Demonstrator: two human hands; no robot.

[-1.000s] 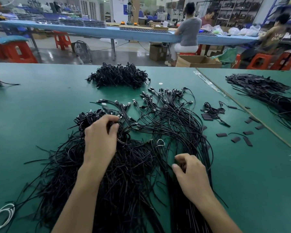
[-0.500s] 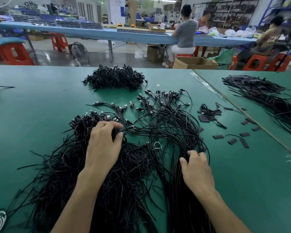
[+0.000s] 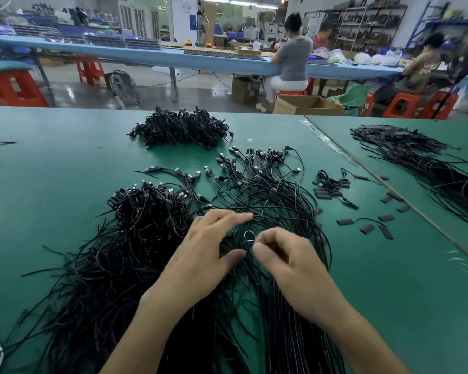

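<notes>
Both hands have come together since the earlier frame: the left hand [image 3: 206, 255] has left the tangled heap [image 3: 146, 209] and swung rightward, and the right hand [image 3: 289, 265] has lifted off the straight strands [image 3: 289, 333] and moved up to meet it. They now flank a small pale loop [image 3: 247, 234] that pokes out of the black cables, the left hand just left of the loop and the right hand just right of it.

The left hand is spread, its fingers [image 3: 227, 215] straight and reaching over the wires just beyond the loop, thumb splayed toward it. That reads as a hold-down or a parting of strands so one cable can be singled out. The right hand has its fingers curled in toward the thumb beside the loop. Motion blur hides whether they pinch a strand or close on nothing, so I cannot tell.

The cables being sorted lie under and around the loop. A fan of cables [image 3: 257, 184] spreads beyond it with the plugs all pointing away, probably laid that way so ends can be counted or picked off in order. The tangled heap sits left of and beyond the loop, and a bundled pile [image 3: 181, 129] lies well beyond it. Short black sleeves [image 3: 345, 222] are scattered to the right of the loop on the green worktop [image 3: 52, 171], kept apart from the wires and within reach of the right hand.
</notes>
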